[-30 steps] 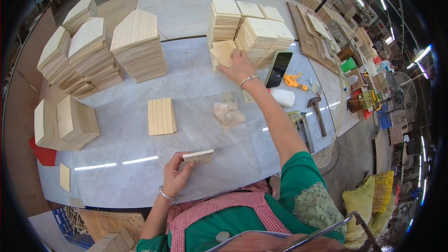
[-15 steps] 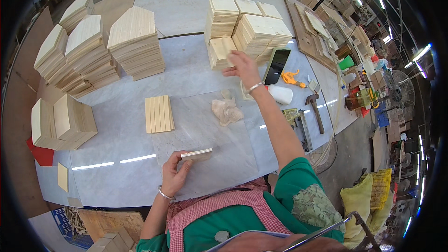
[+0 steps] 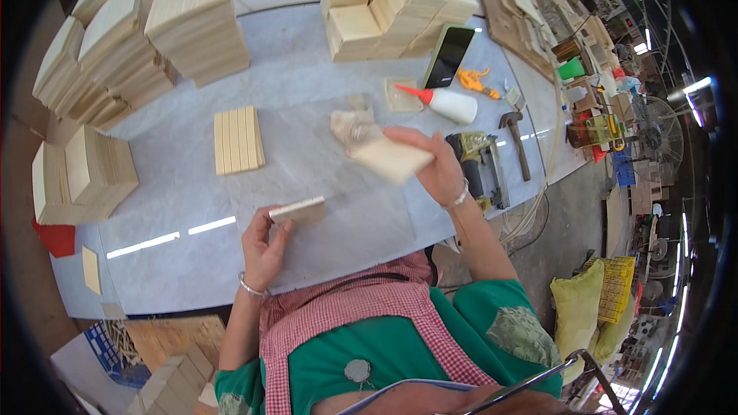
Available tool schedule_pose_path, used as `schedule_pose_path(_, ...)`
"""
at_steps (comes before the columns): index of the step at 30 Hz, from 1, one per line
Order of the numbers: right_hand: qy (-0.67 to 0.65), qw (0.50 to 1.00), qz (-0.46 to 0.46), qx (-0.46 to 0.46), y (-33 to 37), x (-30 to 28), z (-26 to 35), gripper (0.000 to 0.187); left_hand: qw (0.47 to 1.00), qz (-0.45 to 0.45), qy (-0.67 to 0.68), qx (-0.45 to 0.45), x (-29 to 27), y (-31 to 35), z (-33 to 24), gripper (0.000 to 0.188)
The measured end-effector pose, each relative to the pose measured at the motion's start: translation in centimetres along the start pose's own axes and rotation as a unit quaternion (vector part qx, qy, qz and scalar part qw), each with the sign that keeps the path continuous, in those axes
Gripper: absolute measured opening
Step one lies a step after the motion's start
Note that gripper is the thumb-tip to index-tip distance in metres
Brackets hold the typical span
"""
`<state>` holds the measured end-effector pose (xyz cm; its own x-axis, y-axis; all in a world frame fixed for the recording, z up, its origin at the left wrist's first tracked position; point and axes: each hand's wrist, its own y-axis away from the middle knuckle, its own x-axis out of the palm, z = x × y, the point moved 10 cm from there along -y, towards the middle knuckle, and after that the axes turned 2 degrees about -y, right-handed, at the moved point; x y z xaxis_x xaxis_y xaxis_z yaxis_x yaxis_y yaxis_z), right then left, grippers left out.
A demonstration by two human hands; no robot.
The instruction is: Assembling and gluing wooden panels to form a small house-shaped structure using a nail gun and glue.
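Near the table's front edge, my left hand point(image 3: 266, 247) pinches a small, thin wooden board point(image 3: 298, 209) by its left end, its pale long edge turned up. My right hand point(image 3: 440, 173) grips a flat, pale wooden panel point(image 3: 393, 160) by its right side, above the tabletop and smeared by motion. Behind that panel lies a crumpled whitish cloth point(image 3: 352, 127), partly hidden by it. Left of the hands rest several narrow wooden strips point(image 3: 239, 141) side by side. The two held pieces are apart.
Stacked wooden panels point(image 3: 192, 19) stand far left, and square board stacks point(image 3: 357, 27) at the back. To the right are a phone point(image 3: 450, 56), a white glue bottle point(image 3: 455, 106) with a red nozzle, an orange air gun point(image 3: 478, 83), a nail gun point(image 3: 480, 169) and a hammer point(image 3: 515, 142).
My right hand has come back from the rear board stack toward me, now with a wooden panel in it. My left hand still holds its board. The whole view has shifted.
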<state>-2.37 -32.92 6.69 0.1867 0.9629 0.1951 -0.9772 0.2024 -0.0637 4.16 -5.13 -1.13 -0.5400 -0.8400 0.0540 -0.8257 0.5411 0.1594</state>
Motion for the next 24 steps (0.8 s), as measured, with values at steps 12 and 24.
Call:
schedule_pose_path(12,0.568,0.812,0.085,0.100,8.3,-0.2,-1.6,0.030,0.992,0.001,-0.109,0.060,0.0,-0.4,-1.8,0.019)
schedule_pose_path(24,-0.125,0.971,-0.193,0.063,-1.3,2.2,0.0,0.020,0.986,-0.034,-0.074,0.147,2.9,-3.5,-3.0,0.020)
